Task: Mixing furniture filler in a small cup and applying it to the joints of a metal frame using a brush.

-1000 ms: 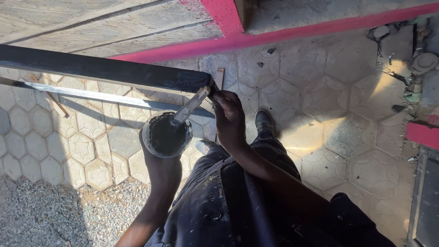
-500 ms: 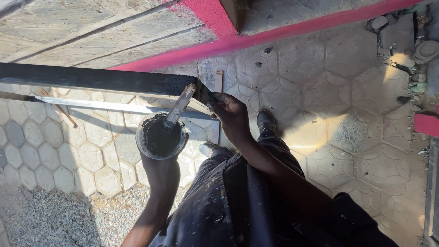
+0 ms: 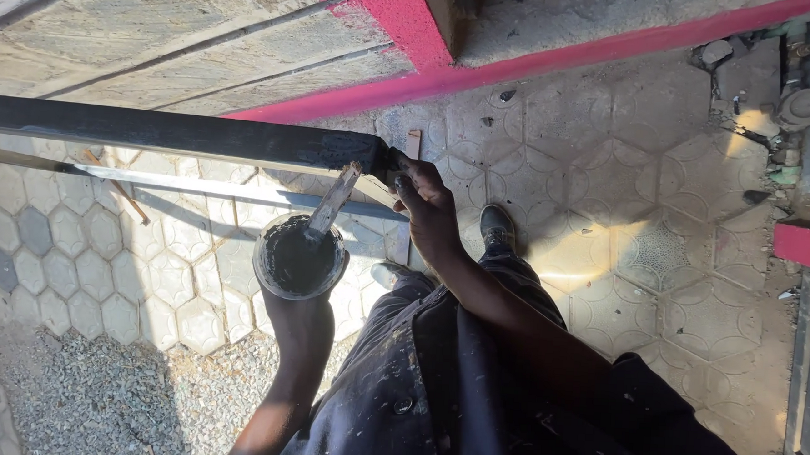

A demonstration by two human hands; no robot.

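Bar (image 3: 181, 136), dark and wet with paint, runs leftward from the right hand (image 3: 429, 206), whose closed fingers touch its end. Just below, the left hand (image 3: 303, 316) grips a paint cup (image 3: 296, 257) from underneath, a stick (image 3: 331, 204) leaning inside it.

Dark metal bar (image 3: 172, 135): left end cut off by frame edge. Left hand (image 3: 303, 316) mostly hidden under paint can (image 3: 299, 257); fingers not visible. Stirring stick (image 3: 331, 202): lower end sunk in dark paint. Right hand (image 3: 427, 204) covers bar's end; whatever it grips can't be made out. Only 1 shoe (image 3: 498, 228) clear; legs cut off below.
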